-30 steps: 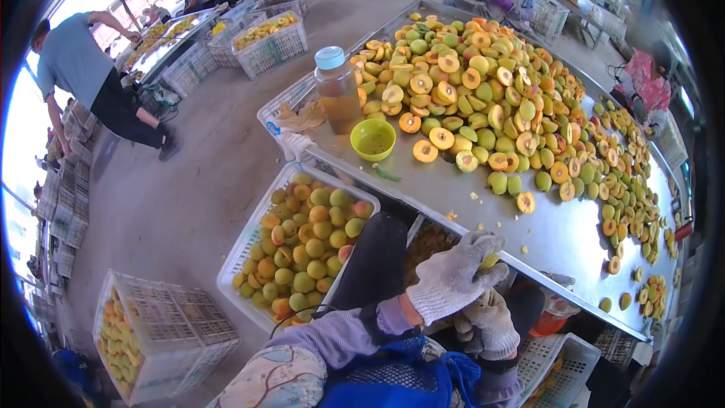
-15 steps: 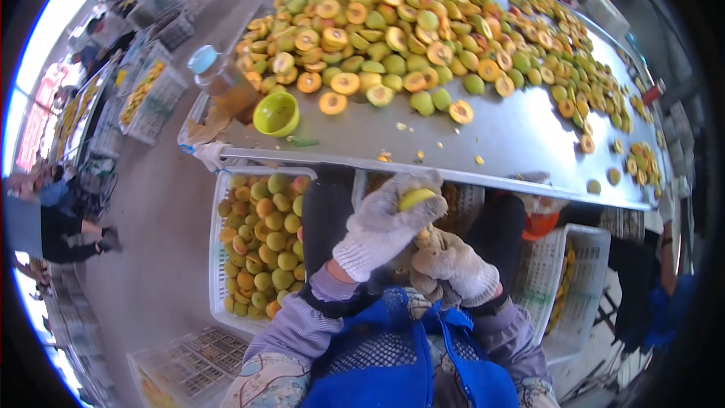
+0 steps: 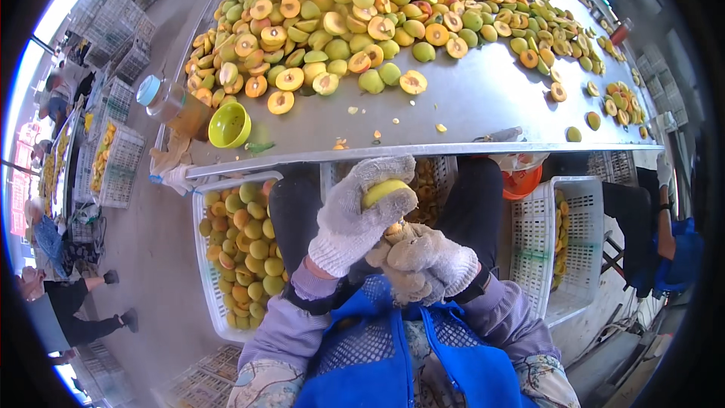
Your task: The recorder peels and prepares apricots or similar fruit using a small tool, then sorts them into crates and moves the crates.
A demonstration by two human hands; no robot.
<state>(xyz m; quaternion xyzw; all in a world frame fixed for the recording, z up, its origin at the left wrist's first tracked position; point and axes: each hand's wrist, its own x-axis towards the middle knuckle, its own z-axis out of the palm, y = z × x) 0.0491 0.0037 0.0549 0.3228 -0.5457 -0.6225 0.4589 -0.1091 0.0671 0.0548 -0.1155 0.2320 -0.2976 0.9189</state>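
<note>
Above my lap, my left hand (image 3: 364, 211), in a pale knitted work glove, is closed round a yellow-green apricot (image 3: 385, 193). Just below and to the right, my right hand (image 3: 424, 259), also gloved, is curled into a fist. Something small and brownish-orange shows at its thumb side, close under the left hand; what it is I cannot make out. Beyond both hands, a large heap of apricots (image 3: 332, 23), many cut in half with orange flesh showing, covers much of the metal table (image 3: 302, 125).
A white crate (image 3: 202, 257) of whole apricots stands left of my knees. On the table's left corner are a yellow-green bowl (image 3: 229, 125) and a jar with a blue lid (image 3: 149, 91). White crates (image 3: 532, 249) and a red bucket (image 3: 522, 181) stand at right. Other people are at both sides.
The view has shifted, so the table and crates sit differently in it. Both hands stay close together, and the left still holds the apricot.
</note>
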